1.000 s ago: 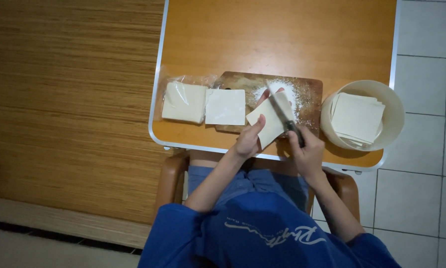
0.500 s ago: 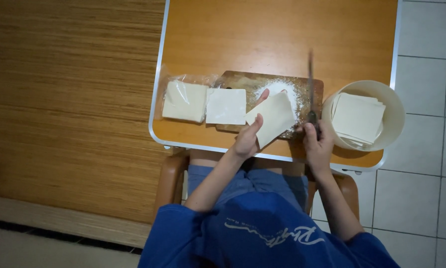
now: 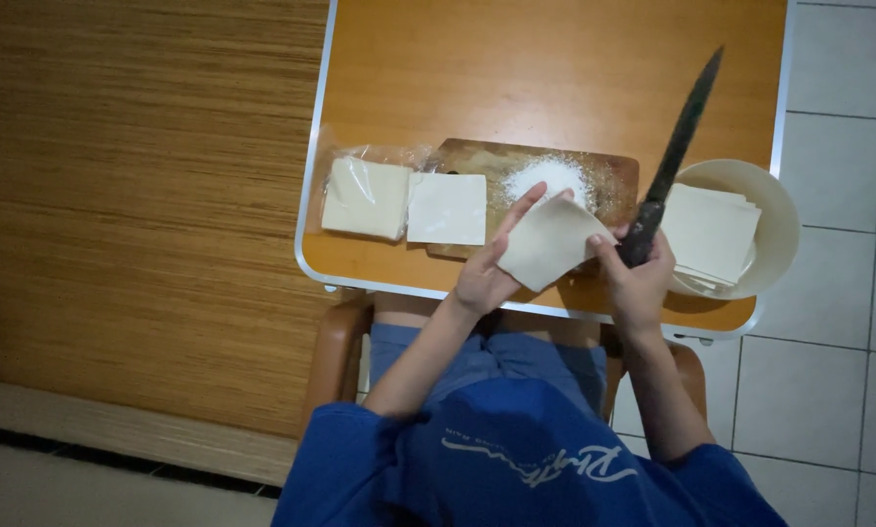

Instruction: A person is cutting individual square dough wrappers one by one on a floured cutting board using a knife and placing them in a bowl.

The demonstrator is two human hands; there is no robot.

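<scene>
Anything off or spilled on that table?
Only a patch of white powder strewn on the cutting board. The right hand holds a knife blade-up while pinching the dough sheet with the left hand.

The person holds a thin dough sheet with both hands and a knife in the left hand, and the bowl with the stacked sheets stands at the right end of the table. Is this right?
Not quite. The head view shows the knife in the right hand, not the left hand. The rest holds: both hands hold the dough sheet, and the bowl of stacked sheets stands at the table's right end.
</scene>
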